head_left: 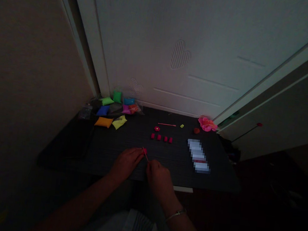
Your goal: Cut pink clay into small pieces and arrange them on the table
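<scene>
My right hand (pixel 158 174) is closed around a thin pink stick (pixel 145 154), which slants up and left from my fingers. The stick lies across a small red clay piece (pixel 145 151) on the dark table. At that piece's left side, my left hand (pixel 126 162) has its fingers together and its fingertips on the clay. Just beyond my hands, several small red clay pieces (pixel 159 137) sit in a row. Behind the row is a red clay flower (pixel 156 129) with a pale centre. Another pink stick (pixel 166 124) rests farther back.
Colourful clay packets (pixel 104 122) are grouped at the table's back left. A small yellow piece (pixel 182 126), a dark red lump (pixel 196 130) and a pink ruffled object (pixel 207 124) are at the back right. A blurred-out pale rectangle (pixel 198 156) lies at right. A white door (pixel 150 39) stands behind the table.
</scene>
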`<control>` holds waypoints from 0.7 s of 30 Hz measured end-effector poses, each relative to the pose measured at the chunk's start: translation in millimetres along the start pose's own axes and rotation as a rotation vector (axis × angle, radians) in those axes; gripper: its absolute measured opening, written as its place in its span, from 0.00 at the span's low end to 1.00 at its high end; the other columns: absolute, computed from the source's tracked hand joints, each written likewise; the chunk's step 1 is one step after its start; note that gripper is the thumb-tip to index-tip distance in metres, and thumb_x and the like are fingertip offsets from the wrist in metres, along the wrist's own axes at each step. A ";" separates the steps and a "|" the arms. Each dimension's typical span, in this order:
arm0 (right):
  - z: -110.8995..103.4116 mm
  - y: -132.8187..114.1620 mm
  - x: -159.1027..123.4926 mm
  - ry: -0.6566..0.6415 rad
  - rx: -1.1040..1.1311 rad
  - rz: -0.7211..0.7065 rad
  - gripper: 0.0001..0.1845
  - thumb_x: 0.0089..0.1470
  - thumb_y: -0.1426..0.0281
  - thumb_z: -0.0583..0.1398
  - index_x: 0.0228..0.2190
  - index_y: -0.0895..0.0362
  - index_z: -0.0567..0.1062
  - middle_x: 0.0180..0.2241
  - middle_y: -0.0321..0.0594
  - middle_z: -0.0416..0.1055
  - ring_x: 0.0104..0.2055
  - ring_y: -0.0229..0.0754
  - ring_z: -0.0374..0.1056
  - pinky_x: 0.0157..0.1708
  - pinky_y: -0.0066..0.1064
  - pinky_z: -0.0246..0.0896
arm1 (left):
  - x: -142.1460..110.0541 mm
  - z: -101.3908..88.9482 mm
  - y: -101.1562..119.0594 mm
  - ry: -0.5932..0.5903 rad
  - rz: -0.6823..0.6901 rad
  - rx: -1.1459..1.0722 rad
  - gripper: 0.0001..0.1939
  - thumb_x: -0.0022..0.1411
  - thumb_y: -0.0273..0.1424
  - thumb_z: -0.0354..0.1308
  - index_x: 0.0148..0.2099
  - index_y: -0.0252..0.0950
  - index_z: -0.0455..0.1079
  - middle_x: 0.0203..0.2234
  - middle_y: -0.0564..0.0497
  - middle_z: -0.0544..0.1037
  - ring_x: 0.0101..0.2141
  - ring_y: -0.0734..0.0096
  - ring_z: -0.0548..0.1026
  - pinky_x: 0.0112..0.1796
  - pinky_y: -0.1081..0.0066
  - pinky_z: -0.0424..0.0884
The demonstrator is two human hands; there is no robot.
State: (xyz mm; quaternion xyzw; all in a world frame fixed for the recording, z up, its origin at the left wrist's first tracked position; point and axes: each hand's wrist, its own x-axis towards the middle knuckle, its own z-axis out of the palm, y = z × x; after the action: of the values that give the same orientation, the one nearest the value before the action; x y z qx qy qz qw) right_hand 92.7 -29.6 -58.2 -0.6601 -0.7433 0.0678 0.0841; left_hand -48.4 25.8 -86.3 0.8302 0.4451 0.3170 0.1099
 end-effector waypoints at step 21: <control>-3.2 -3.7 6.8 -0.083 -0.036 -0.017 0.08 0.56 0.76 0.48 0.31 0.59 0.66 0.28 0.41 0.71 0.29 0.38 0.69 0.26 0.25 0.56 | 0.8 -0.5 1.1 -0.025 -0.016 0.022 0.10 0.60 0.30 0.49 0.42 0.38 0.70 0.37 0.50 0.76 0.38 0.68 0.74 0.40 0.67 0.70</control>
State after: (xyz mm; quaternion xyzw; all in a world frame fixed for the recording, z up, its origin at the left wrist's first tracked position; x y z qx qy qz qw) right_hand 89.0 -23.3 -54.0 -0.6520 -0.7527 0.0811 0.0421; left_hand -47.7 25.8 -85.1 0.8317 0.4537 0.3010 0.1086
